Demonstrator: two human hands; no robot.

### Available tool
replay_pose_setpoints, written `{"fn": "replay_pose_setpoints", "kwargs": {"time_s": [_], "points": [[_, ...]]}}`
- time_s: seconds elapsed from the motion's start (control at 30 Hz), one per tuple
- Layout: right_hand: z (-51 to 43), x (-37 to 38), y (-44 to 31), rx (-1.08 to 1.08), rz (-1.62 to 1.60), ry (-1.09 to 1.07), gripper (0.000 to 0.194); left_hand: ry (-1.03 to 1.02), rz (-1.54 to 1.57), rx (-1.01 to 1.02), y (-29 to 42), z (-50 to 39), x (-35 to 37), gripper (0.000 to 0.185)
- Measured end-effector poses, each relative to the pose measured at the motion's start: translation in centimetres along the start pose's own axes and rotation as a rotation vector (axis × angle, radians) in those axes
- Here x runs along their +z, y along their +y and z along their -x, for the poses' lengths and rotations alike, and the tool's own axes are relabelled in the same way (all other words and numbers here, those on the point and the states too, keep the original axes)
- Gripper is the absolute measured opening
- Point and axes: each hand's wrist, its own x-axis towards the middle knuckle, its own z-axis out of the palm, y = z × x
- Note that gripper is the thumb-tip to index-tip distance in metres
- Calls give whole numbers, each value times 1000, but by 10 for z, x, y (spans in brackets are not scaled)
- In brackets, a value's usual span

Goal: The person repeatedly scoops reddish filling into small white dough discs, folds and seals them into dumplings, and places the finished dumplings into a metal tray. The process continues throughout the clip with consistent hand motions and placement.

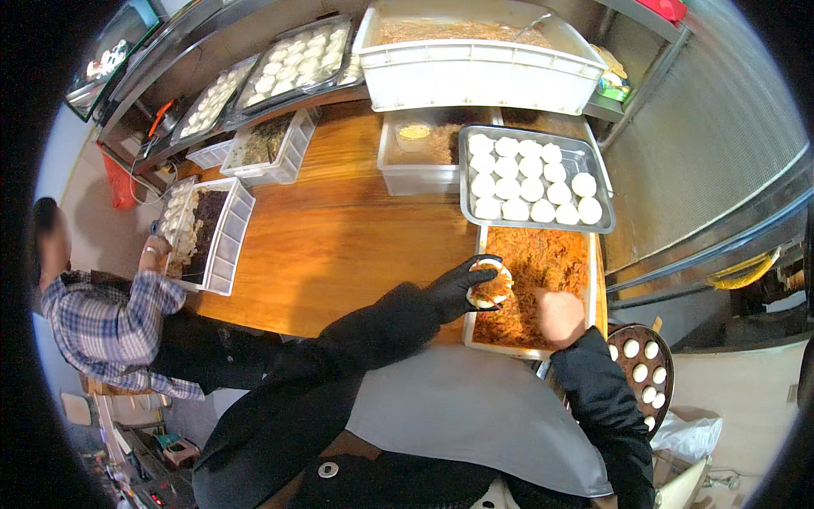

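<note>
My left hand [467,286], in a black glove, holds a round of white dough [489,284] with orange-red shredded filling on it. This dough is over the left edge of a white tub of orange-red shredded filling [534,273]. My bare right hand [561,317] is over the tub's near right part; it is blurred and its fingers are hard to make out. Beyond the tub, a metal tray [537,226] holds several rows of round white dough buns [531,167].
A co-worker in a plaid shirt [105,324] reaches into a white bin of dark filling [245,210] at left. A large white bin [477,76] and bun trays [292,60] stand on the shelf. A round pan of buns [642,356] is low at right.
</note>
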Motion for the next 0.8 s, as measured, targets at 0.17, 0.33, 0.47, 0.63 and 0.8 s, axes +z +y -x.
{"fn": "replay_pose_setpoints", "kwargs": {"time_s": [0.17, 0.33, 0.47, 0.63, 0.8], "points": [[20, -52, 35, 405, -644, -104, 22, -126, 32, 9, -5, -10, -12, 30], [52, -99, 43, 523, -981, -170, 22, -84, -248, -36, 1, -10, -11, 33], [64, -120, 34, 417, -1076, -112, 20, 85, -280, 8, -1, -16, 13, 30], [64, -134, 20, 405, -1020, -168, 21, 54, -679, 82, -8, -24, 38, 34], [74, -151, 29, 441, -614, -129, 20, 73, -531, 34, 1, -24, 29, 34]]}}
